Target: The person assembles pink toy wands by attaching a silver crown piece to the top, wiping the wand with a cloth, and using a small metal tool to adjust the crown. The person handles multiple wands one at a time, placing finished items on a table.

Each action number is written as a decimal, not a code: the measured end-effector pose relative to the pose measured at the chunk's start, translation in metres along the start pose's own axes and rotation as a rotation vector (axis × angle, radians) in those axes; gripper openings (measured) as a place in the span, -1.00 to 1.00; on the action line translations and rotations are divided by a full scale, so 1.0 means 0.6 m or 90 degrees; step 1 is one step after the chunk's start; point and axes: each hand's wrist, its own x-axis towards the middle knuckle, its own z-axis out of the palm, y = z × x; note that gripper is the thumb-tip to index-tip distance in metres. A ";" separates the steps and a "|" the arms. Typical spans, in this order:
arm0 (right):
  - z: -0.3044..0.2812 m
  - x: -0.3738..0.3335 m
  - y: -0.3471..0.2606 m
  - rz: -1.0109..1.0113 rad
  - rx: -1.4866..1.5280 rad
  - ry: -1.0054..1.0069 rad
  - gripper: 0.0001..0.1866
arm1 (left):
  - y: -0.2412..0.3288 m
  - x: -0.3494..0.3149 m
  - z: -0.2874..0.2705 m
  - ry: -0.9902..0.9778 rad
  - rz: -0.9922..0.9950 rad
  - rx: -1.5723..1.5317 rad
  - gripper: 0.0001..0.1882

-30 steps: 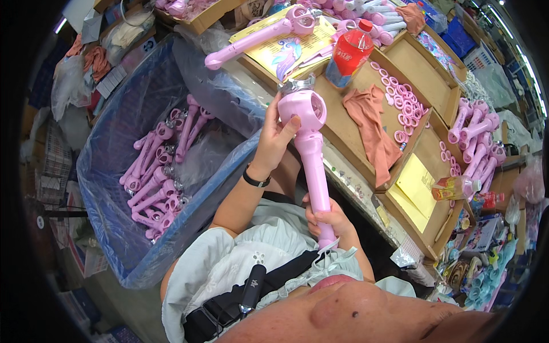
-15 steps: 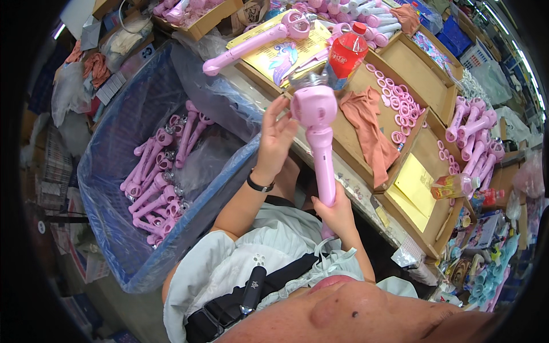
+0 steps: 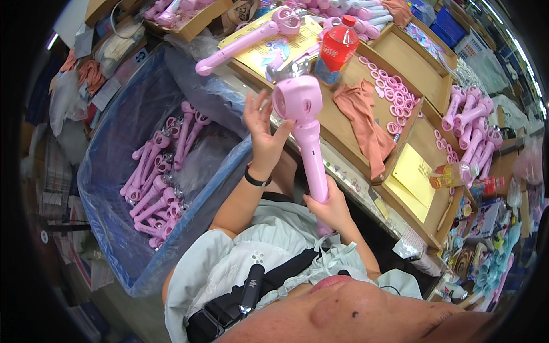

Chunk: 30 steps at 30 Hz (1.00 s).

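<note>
At the centre of the frame the person holds a pink toy wand (image 3: 309, 143) upright, its round head near the top and its handle running down toward the lap. The right hand (image 3: 327, 207) is clenched around the lower part of the handle. The left hand (image 3: 264, 134) is open, fingers spread, with the palm and thumb resting against the side of the wand just under the round head; a black wristband (image 3: 257, 178) sits on that wrist.

Left of the arms, a blue plastic-lined bin (image 3: 108, 171) holds a pile of matching pink wands (image 3: 157, 183). On the bench (image 3: 343, 123) behind lie a red bottle (image 3: 337, 48), an orange cloth (image 3: 363, 117), scattered pink rings (image 3: 394, 94) and a yellow sheet (image 3: 414, 180).
</note>
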 end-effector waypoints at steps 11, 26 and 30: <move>-0.180 0.140 0.015 -0.269 -0.626 0.424 -0.73 | 0.036 0.011 -0.027 -0.001 -0.431 -0.459 -0.40; -0.013 0.120 -0.090 -0.120 -0.075 -0.111 -0.38 | 0.033 -0.007 -0.017 0.123 -0.434 -0.417 -0.50; -0.056 0.103 -0.047 -0.019 0.026 -0.352 -0.22 | 0.036 0.027 -0.065 0.167 -0.341 -0.574 -0.37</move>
